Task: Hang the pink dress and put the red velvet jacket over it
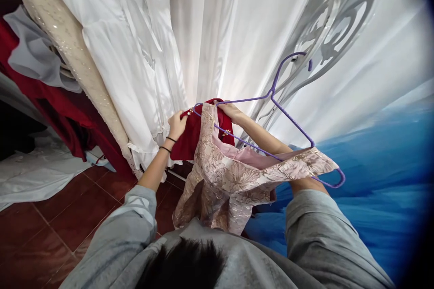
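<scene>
A dark red garment (pixel 188 141) with gold-and-pearl trim stretches between my hands. My left hand (pixel 177 125) grips its left edge, fingers closed on the cloth. Farther right, my right hand (pixel 231 112) holds the garment's upper edge, its fingers partly hidden behind the cloth. In front of the red garment hangs a pink and gold floral brocade dress (pixel 233 171) on a purple hanger (pixel 293 122). The hanger's hook rests over a white scrolled metal frame (pixel 325 49). My right forearm passes behind the dress and the hanger.
White dresses (pixel 129 54) and a beaded cream gown (pixel 68 54) hang on the left, beside red and grey garments. A white curtain (pixel 257 22) covers the back. Blue fabric (pixel 383 180) spreads at right. The floor has red tiles (pixel 74 216).
</scene>
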The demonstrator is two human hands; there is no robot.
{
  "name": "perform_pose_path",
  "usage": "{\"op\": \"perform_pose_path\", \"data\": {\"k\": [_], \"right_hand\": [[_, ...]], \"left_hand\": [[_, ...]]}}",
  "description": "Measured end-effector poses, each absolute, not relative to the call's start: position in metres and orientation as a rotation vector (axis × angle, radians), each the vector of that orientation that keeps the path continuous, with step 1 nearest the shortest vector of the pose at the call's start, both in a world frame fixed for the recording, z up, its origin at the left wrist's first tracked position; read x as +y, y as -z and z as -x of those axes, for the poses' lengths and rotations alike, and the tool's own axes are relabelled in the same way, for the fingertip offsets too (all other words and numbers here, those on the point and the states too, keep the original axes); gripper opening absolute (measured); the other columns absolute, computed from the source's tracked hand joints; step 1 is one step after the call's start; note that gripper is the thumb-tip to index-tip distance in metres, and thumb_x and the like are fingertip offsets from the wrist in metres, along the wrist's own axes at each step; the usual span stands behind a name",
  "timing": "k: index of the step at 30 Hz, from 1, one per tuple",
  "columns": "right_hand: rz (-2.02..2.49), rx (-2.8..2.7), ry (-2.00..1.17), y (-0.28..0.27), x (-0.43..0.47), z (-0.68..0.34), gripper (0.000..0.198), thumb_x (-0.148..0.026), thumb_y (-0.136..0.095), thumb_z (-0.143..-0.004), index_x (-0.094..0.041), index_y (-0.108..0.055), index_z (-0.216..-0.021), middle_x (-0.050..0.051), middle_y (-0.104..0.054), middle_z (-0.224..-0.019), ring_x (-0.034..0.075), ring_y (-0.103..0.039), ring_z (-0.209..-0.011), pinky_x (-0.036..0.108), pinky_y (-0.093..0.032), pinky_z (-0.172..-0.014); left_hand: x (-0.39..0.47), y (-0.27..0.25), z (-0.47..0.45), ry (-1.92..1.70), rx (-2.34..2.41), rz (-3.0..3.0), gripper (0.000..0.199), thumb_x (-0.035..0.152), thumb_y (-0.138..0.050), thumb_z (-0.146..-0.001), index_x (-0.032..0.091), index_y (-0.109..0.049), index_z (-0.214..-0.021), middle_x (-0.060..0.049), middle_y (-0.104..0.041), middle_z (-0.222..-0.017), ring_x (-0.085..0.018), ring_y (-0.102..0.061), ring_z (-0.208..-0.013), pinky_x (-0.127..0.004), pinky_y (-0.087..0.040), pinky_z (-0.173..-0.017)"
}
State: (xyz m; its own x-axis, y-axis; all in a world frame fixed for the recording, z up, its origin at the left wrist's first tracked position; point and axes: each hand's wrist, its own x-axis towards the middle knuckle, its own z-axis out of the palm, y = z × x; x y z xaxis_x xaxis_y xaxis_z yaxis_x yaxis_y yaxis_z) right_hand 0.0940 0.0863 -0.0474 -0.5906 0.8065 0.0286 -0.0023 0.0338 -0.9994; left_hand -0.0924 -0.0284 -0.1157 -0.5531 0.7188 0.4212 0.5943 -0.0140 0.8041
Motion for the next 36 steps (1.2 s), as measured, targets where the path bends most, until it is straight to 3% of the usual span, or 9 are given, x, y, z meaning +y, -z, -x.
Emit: {"op": "perform_pose_path", "data": {"k": [3, 12, 19, 24, 27, 29, 31, 34, 36], "right_hand": [[0.852, -1.685, -1.543, 0.041, 0.097, -0.094, 0.032, -0.034, -0.078, -0.078, -0.017, -0.057, -0.062, -0.002, -0.060, -0.053, 0.009, -0.052, -0.051, 0.021, -0.046, -0.050], [0.620, -1.649, -1.045, 0.000, 0.106, -0.128, 0.038, -0.054, -0.074, -0.076, -0.019, -0.063, -0.078, -0.002, -0.063, -0.069, 0.015, -0.062, -0.071, 0.027, -0.055, -0.066], [0.772, -1.924, -0.733, 0.001, 0.060, -0.196, 0.033, -0.053, -0.061, -0.084, -0.020, -0.062, -0.081, 0.001, -0.061, -0.072, 0.020, -0.061, -0.078, 0.034, -0.055, -0.073], [1.035, -2.146, -0.578, 0.006, 0.037, -0.224, 0.030, -0.044, -0.065, -0.076, -0.018, -0.069, -0.091, 0.002, -0.065, -0.074, 0.020, -0.058, -0.072, 0.033, -0.050, -0.065], [1.174, -2.298, -0.607, 0.008, 0.025, -0.242, 0.033, -0.037, -0.065, -0.071, -0.016, -0.072, -0.095, 0.002, -0.067, -0.075, 0.019, -0.060, -0.070, 0.030, -0.049, -0.062], [1.191, -2.395, -0.688, 0.010, 0.016, -0.251, 0.034, -0.036, -0.064, -0.072, -0.015, -0.072, -0.096, 0.002, -0.067, -0.073, 0.018, -0.060, -0.067, 0.028, -0.048, -0.060], [1.207, -2.476, -0.785, 0.012, 0.006, -0.255, 0.035, -0.041, -0.064, -0.073, -0.015, -0.071, -0.095, 0.002, -0.067, -0.071, 0.016, -0.059, -0.062, 0.027, -0.047, -0.055], [1.249, -2.582, -0.908, 0.012, -0.004, -0.262, 0.041, -0.045, -0.074, -0.065, -0.016, -0.069, -0.094, 0.003, -0.070, -0.076, 0.018, -0.063, -0.065, 0.026, -0.049, -0.056], [1.226, -2.596, -1.061, 0.007, -0.007, -0.275, 0.050, -0.041, -0.081, -0.056, -0.016, -0.070, -0.097, 0.005, -0.074, -0.087, 0.022, -0.067, -0.075, 0.028, -0.054, -0.063]], "left_hand": [[-0.006, 0.081, 0.116, -1.678, 1.778, -1.228, 0.021, 0.017, -0.051, -0.079, 0.019, -0.048, -0.058, 0.002, -0.047, -0.058, -0.015, -0.047, -0.062, -0.028, -0.038, -0.067], [-0.042, -0.010, 0.051, -1.936, 1.345, -1.644, 0.030, 0.020, -0.056, -0.090, 0.017, -0.049, -0.061, 0.003, -0.045, -0.062, -0.011, -0.047, -0.061, -0.025, -0.038, -0.063], [-0.088, 0.057, -0.086, -1.569, 1.146, -1.904, 0.019, 0.027, -0.050, -0.098, 0.021, -0.058, -0.083, -0.001, -0.057, -0.065, -0.017, -0.056, -0.062, -0.033, -0.046, -0.062], [-0.083, 0.078, -0.083, -1.190, 0.899, -2.014, 0.020, 0.039, -0.055, -0.095, 0.020, -0.059, -0.092, -0.007, -0.070, -0.088, -0.020, -0.065, -0.079, -0.034, -0.052, -0.073], [-0.063, 0.072, -0.028, -1.402, 1.047, -1.989, 0.033, 0.050, -0.055, -0.093, 0.019, -0.063, -0.098, -0.009, -0.071, -0.102, -0.020, -0.067, -0.093, -0.034, -0.055, -0.084], [-0.037, 0.076, 0.009, -1.729, 1.328, -1.934, 0.037, 0.049, -0.058, -0.090, 0.018, -0.062, -0.110, -0.013, -0.067, -0.121, -0.024, -0.060, -0.119, -0.039, -0.046, -0.106], [-0.008, 0.090, 0.035, -1.697, 1.468, -1.879, 0.055, 0.052, -0.066, -0.082, 0.017, -0.057, -0.124, -0.015, -0.058, -0.139, -0.028, -0.048, -0.135, -0.042, -0.038, -0.114], [0.020, 0.115, 0.057, -1.397, 1.366, -1.801, 0.059, 0.058, -0.063, -0.082, 0.017, -0.057, -0.124, -0.013, -0.065, -0.128, -0.026, -0.060, -0.119, -0.037, -0.047, -0.102], [0.023, 0.120, 0.068, -1.375, 1.375, -1.777, 0.050, 0.061, -0.060, -0.081, 0.016, -0.064, -0.103, -0.008, -0.070, -0.099, -0.022, -0.065, -0.092, -0.032, -0.052, -0.083]]}}
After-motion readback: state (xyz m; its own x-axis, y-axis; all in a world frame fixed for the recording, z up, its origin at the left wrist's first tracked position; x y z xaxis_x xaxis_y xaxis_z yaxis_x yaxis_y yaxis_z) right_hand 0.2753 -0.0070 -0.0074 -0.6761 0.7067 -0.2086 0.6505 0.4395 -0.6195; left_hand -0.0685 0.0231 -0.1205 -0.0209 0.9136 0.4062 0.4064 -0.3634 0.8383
